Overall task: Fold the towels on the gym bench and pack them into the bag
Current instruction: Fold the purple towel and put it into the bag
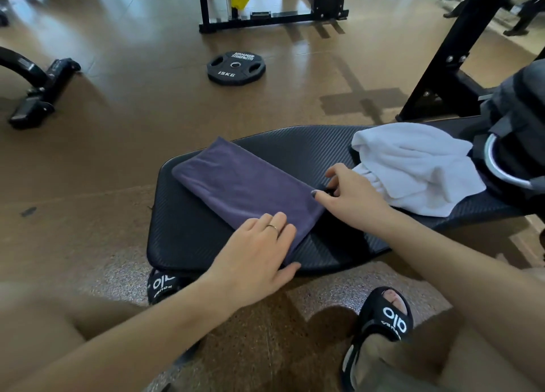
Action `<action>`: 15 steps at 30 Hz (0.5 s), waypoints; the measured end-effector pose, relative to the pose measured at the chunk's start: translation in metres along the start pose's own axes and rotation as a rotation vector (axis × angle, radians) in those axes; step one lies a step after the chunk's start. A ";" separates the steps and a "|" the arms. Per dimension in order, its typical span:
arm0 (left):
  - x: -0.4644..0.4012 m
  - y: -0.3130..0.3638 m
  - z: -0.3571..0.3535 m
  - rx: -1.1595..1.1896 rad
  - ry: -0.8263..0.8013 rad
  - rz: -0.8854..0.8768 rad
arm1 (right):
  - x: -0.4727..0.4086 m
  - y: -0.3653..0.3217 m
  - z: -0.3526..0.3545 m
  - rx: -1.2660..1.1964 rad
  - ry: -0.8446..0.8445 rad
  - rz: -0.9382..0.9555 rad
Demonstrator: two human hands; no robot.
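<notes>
A purple towel lies folded into a long rectangle on the black gym bench. My left hand rests flat on the towel's near corner, fingers spread. My right hand pinches the towel's right corner between thumb and fingers. A crumpled white towel lies further right on the bench. Beyond it, at the right edge, stands a dark bag with a grey handle.
A 15 kg weight plate lies on the brown floor beyond the bench. Black machine frames stand at the back and at the left. A bench upright rises at the right. My sandalled feet are below the bench.
</notes>
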State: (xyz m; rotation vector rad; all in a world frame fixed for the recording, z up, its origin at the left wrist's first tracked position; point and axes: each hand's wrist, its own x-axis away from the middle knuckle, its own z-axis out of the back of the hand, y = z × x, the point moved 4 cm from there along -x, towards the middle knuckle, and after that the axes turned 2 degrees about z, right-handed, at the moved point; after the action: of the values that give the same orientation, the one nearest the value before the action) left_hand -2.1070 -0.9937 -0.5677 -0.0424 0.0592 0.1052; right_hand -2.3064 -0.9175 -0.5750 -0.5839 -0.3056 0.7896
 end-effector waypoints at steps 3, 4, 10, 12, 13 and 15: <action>-0.006 0.007 -0.006 -0.057 0.038 0.039 | -0.004 0.002 -0.004 -0.064 -0.065 -0.052; -0.005 0.009 -0.007 -0.063 0.046 0.058 | -0.004 0.002 -0.004 -0.049 -0.085 -0.057; -0.002 0.009 -0.006 -0.034 0.058 0.167 | -0.006 0.002 -0.005 -0.066 -0.114 -0.107; 0.000 0.008 -0.004 -0.036 0.060 0.167 | -0.005 0.001 -0.004 -0.070 -0.146 -0.114; 0.002 0.008 -0.003 -0.039 0.056 0.154 | -0.003 -0.001 -0.004 -0.065 -0.163 -0.108; 0.009 0.008 -0.001 -0.061 0.030 0.100 | 0.003 -0.003 -0.006 -0.063 -0.195 -0.096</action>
State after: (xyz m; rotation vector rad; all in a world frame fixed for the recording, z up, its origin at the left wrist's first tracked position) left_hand -2.0989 -0.9850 -0.5699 -0.1019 0.0882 0.2061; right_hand -2.2997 -0.9194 -0.5778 -0.5478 -0.5356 0.7478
